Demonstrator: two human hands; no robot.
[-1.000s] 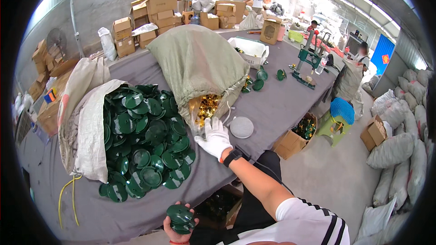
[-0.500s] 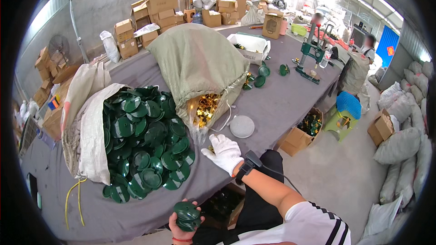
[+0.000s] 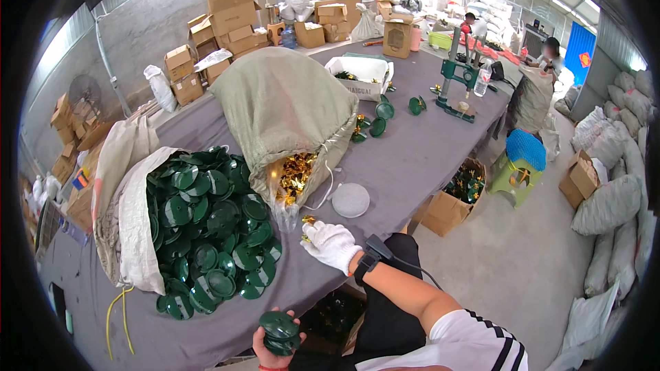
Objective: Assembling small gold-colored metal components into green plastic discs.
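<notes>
The left hand (image 3: 265, 353) is curling around green discs (image 3: 279, 328) at seven o'clock from the gloved right hand (image 3: 333, 245), which is pinching a gold piece (image 3: 307, 220); a sack (image 3: 289, 99) is lying at its eleven o'clock.

The long, grey-covered table (image 3: 409, 154) runs across the view; take its big dull-green sack (image 3: 285, 110), lying on its side, as the middle of the clock. At 7 o'clock dark green discs (image 3: 221, 217) lie heaped, spilling from a whitish sack (image 3: 141, 237) at 8. A round grey object (image 3: 350, 200) rests at 5. At 2 stand a white tub (image 3: 371, 89) and, farther out, a brown carton (image 3: 397, 39). Loose green discs (image 3: 377, 127) lie at 3; well beyond stand a green press (image 3: 449, 73) and a clear bottle (image 3: 483, 77).
</notes>
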